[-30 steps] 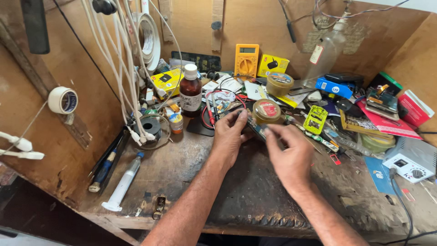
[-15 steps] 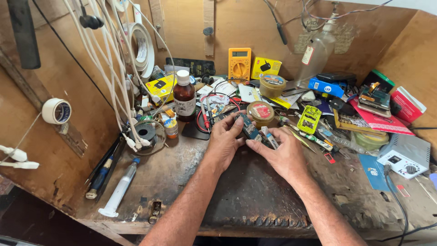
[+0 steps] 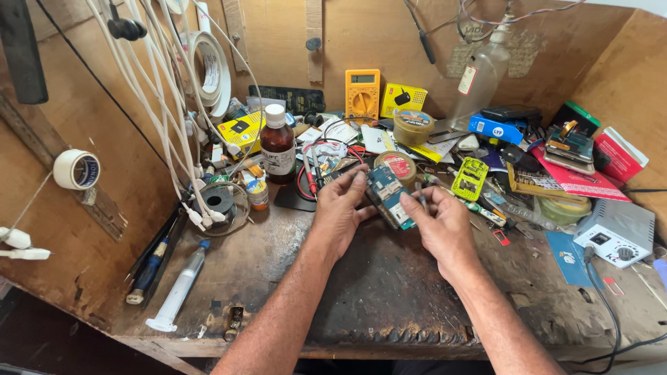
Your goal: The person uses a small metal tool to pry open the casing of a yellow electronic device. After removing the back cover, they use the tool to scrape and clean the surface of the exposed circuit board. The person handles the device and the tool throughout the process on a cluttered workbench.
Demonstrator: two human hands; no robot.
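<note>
1. Circuit board [image 3: 389, 196], blue and teal, lifted just above the middle of the counter [image 3: 389, 292], tilted, between both hands.
2. Left hand [image 3: 340, 208] closed on the board's left edge, grip formed by curled fingers and thumb.
3. Right hand [image 3: 445, 222] at the board's right edge, grip pinched shut around a thin tool [image 3: 422, 196] with its tip by the board.
4. Round tin [image 3: 396, 165] with red lid just behind the board; yellow-green frame [image 3: 470, 178] to its right.
5. Brown bottle [image 3: 277, 146] with white cap standing left of the hands, near a solder spool [image 3: 219, 201].
6. Yellow multimeter [image 3: 362, 95] upright against the back wall.
7. Syringe [image 3: 179, 290] and blue-handled tool [image 3: 149, 267] lying near the left front edge.
8. White cables [image 3: 156, 90] hanging at far left.
</note>
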